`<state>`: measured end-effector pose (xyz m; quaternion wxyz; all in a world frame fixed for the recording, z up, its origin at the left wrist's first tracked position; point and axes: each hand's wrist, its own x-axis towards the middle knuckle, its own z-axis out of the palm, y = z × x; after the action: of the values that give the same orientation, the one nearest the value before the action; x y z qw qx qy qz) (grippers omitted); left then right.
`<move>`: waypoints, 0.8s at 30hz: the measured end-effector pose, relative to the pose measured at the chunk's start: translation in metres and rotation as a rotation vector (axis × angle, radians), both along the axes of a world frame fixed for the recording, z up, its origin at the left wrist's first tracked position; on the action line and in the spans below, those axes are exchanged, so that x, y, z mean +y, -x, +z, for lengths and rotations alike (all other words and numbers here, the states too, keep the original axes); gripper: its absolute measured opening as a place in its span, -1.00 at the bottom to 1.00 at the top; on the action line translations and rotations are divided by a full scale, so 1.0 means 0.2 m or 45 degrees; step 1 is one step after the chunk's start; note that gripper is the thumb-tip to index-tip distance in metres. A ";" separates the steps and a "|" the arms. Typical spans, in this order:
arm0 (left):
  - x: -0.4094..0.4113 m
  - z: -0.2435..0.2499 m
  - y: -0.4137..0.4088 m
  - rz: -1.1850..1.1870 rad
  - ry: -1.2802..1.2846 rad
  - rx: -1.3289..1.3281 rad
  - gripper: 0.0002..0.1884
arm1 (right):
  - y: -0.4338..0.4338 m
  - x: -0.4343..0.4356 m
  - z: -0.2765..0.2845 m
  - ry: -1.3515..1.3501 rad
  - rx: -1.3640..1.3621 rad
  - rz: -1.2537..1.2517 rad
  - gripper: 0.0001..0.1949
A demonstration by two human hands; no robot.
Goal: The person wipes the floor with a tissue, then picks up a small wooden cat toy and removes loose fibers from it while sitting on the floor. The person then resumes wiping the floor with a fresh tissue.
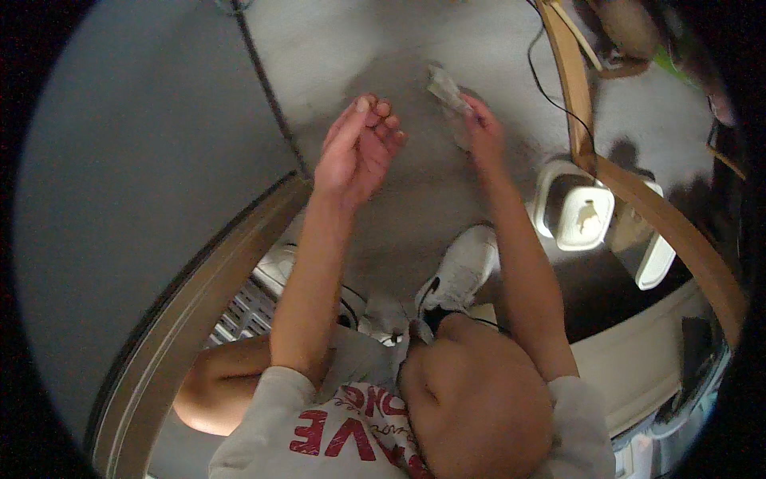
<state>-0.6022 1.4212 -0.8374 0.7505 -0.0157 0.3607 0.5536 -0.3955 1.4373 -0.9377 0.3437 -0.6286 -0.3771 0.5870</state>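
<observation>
My left hand (361,149) is raised ahead of my knees, palm turned up and fingers loosely curled. Nothing shows in its bare palm. To the right of it, my right hand (486,129) pinches a small, crumpled, pale packet (447,88) that looks like thin plastic. The packet sticks out beyond my fingertips toward the upper left, above the grey floor (395,245). Blur hides its contents.
A large grey panel with a wooden edge (197,299) fills the left. On the right are a curved wooden bar (658,209), a black cord (556,105) and a white plastic tub (585,218) beneath. My white shoe (464,263) rests on the floor beside a slatted grey crate (242,314).
</observation>
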 end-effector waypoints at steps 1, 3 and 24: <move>0.00 0.09 0.00 0.087 -0.162 -0.218 -0.88 | -0.01 0.02 0.02 0.114 0.072 -0.052 -0.68; 0.02 0.21 0.00 0.162 -0.457 -0.530 -0.88 | -0.07 0.02 -0.08 -0.059 0.011 0.039 -0.67; 0.22 0.54 0.11 0.017 -0.909 -0.832 -0.79 | -0.08 0.00 -0.27 -0.305 -0.139 0.101 -0.69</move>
<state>-0.6233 1.4645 -0.7300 0.7793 0.0675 -0.1065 0.6138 -0.3787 1.4382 -0.9908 0.3716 -0.5987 -0.4873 0.5159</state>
